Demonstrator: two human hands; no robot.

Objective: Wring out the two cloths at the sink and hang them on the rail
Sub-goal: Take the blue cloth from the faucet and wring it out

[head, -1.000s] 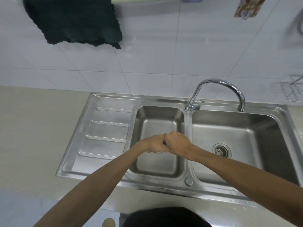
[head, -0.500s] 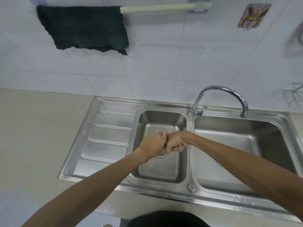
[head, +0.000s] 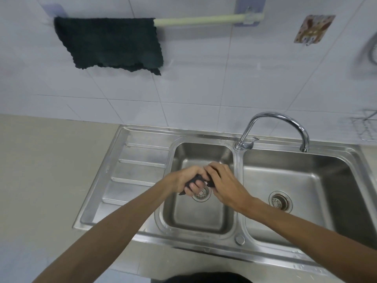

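Observation:
A small dark cloth (head: pixel 197 178) is bunched and twisted between both my hands above the left basin (head: pixel 197 213) of the steel sink. My left hand (head: pixel 188 179) is clenched around one end of it. My right hand (head: pixel 223 183) grips the other end, knuckles up, hiding most of the fabric. On the wall above, a second dark green cloth (head: pixel 111 42) hangs spread over the left part of the pale rail (head: pixel 204 19).
A curved chrome tap (head: pixel 275 127) stands between the basins, its spout over the right basin (head: pixel 293 188). A ribbed draining board (head: pixel 132 174) lies at the left, then beige counter (head: pixel 44 170). A wire rack (head: pixel 366 129) sits at the far right.
My fists have turned against each other on the cloth, and a dark piece of it now shows between them. My view has tilted up, bringing more of the rail in.

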